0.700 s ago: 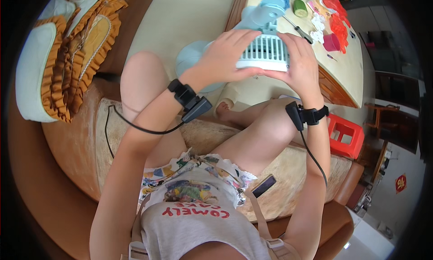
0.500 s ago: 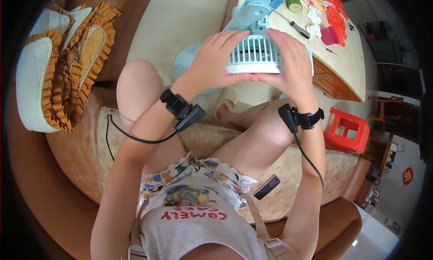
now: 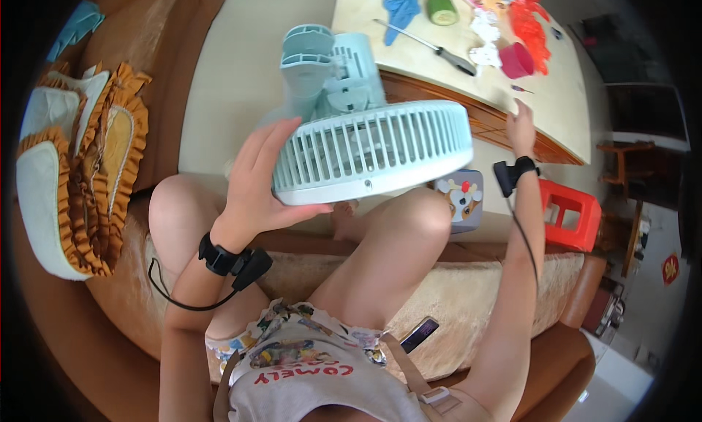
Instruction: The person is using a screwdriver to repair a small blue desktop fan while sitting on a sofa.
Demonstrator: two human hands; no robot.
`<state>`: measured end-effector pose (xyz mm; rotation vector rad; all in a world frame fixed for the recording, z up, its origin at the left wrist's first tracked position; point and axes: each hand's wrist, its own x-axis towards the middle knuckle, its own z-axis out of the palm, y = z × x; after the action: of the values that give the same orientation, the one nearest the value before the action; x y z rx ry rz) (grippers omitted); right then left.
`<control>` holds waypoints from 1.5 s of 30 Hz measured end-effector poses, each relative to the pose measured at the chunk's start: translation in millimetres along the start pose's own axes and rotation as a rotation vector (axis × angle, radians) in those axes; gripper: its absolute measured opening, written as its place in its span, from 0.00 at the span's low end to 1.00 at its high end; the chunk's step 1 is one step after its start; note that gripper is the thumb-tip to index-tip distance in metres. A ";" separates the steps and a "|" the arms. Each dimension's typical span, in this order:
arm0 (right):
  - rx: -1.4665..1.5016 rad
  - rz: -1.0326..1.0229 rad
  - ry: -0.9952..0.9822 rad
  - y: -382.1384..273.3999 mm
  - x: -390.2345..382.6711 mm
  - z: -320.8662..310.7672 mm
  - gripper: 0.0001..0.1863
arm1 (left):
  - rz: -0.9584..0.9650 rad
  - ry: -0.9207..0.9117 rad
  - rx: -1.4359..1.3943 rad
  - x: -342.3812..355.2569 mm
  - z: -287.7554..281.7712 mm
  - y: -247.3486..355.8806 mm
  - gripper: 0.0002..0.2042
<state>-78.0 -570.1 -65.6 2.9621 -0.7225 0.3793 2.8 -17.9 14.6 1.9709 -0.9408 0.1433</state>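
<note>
A pale blue electric fan [image 3: 373, 155] is tilted in front of me, its slatted round head toward my knees and its motor housing and stand behind. My left hand [image 3: 259, 173] grips the left rim of the head, fingers over the slats and thumb along the lower edge. Off to the right, my right hand [image 3: 521, 133] is at the table's edge with its fingers stretched out and no object visible in them. Just beyond its fingertips lies a small thin screwdriver [image 3: 521, 90]. A longer screwdriver [image 3: 455, 60] with a dark handle rests farther left on the table.
The table [image 3: 409, 56] also bears a cut cucumber [image 3: 442, 9], a blue cloth [image 3: 398, 11], a pink cup [image 3: 516, 60], white tissue [image 3: 485, 38] and a red plastic bag [image 3: 528, 31]. A red stool [image 3: 570, 217] stands at right. A phone [image 3: 420, 334] lies beside my thigh; frilled cushions [image 3: 110, 173] are at left.
My right hand has left the fan and reached right to the table. The left hand still holds the fan, whose head has turned and come lower and nearer.
</note>
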 end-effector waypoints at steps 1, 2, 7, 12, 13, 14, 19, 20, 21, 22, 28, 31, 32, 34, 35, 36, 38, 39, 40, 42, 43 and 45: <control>-0.103 0.014 -0.067 -4.5 12.8 7.9 0.25 | 0.012 -0.006 0.015 -1.9 -5.2 -4.1 0.43; -0.216 0.028 -0.127 -6.8 25.6 9.9 0.26 | 0.031 -0.010 0.020 -1.5 -8.1 -7.4 0.43; -0.351 0.008 -0.344 59.9 88.4 48.3 0.25 | 0.051 -0.073 0.018 17.9 -9.0 -10.3 0.42; -0.421 -0.049 -0.378 43.6 114.5 67.7 0.22 | 0.061 -0.067 0.004 21.8 -12.8 -10.4 0.42; -0.412 -0.037 -0.356 44.9 115.6 69.2 0.21 | 0.053 -0.066 0.012 24.2 -13.8 -11.3 0.41; -0.417 -0.041 -0.365 45.7 115.0 71.0 0.21 | 0.044 -0.068 0.005 26.1 -13.9 -13.2 0.41; -0.421 -0.078 -0.269 45.0 102.8 65.6 0.16 | 0.093 -0.050 0.018 27.4 -14.1 -18.4 0.40; -0.427 -0.079 -0.267 44.2 101.3 61.7 0.16 | 0.094 -0.046 0.014 27.1 -14.1 -19.3 0.40; -0.399 -0.092 -0.219 35.8 97.8 57.6 0.15 | 0.106 -0.027 0.016 26.2 -14.5 -19.4 0.40; -0.388 -0.101 -0.167 32.1 93.3 44.1 0.15 | 0.124 -0.001 0.003 25.0 -14.0 -19.9 0.40; -0.068 -0.072 0.083 -38.9 46.7 -38.7 0.14 | 0.082 -0.128 0.027 18.0 -21.2 -20.5 0.45; 0.298 -0.078 0.252 -77.8 15.9 -102.1 0.13 | 0.125 -0.021 0.008 11.9 -14.2 -20.9 0.43; 0.374 -0.092 0.283 -88.4 5.8 -125.7 0.13 | 0.148 0.032 -0.010 9.4 -12.3 -19.6 0.42; 0.741 -0.096 0.326 -109.4 -16.8 -164.1 0.15 | 0.155 0.066 -0.064 3.6 -5.8 -14.4 0.40; 0.802 -0.037 0.343 -129.0 -32.4 -184.2 0.17 | 0.125 0.071 -0.061 -0.1 -4.0 -11.3 0.40; 0.895 0.032 0.370 -157.5 -50.3 -206.6 0.17 | 0.098 0.073 -0.061 -3.2 -2.1 -8.1 0.40; 1.040 0.038 0.385 -193.6 -76.6 -242.6 0.16 | 0.095 0.085 -0.086 -7.2 0.9 -2.6 0.40; 1.034 0.031 0.391 -211.1 -88.3 -254.0 0.16 | 0.072 0.090 -0.092 -8.9 0.0 -0.6 0.40; 1.037 0.022 0.397 -226.6 -100.3 -263.0 0.16 | 0.047 0.091 -0.101 -10.9 -0.2 1.0 0.39; 1.029 0.012 0.406 -254.6 -122.6 -270.9 0.15 | 0.057 0.099 -0.128 -13.3 -2.7 0.5 0.38; 1.013 -0.029 0.448 -267.0 -132.4 -271.6 0.15 | 0.081 0.069 -0.179 -13.1 -2.8 -3.4 0.36; 0.971 -0.047 0.535 -294.9 -149.4 -269.9 0.15 | 0.081 0.012 -0.241 -11.2 -6.3 -7.8 0.31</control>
<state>-130.1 -208.5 155.0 3.3368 -0.4652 1.8871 1.8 -4.6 7.9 1.7104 -0.9827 0.0825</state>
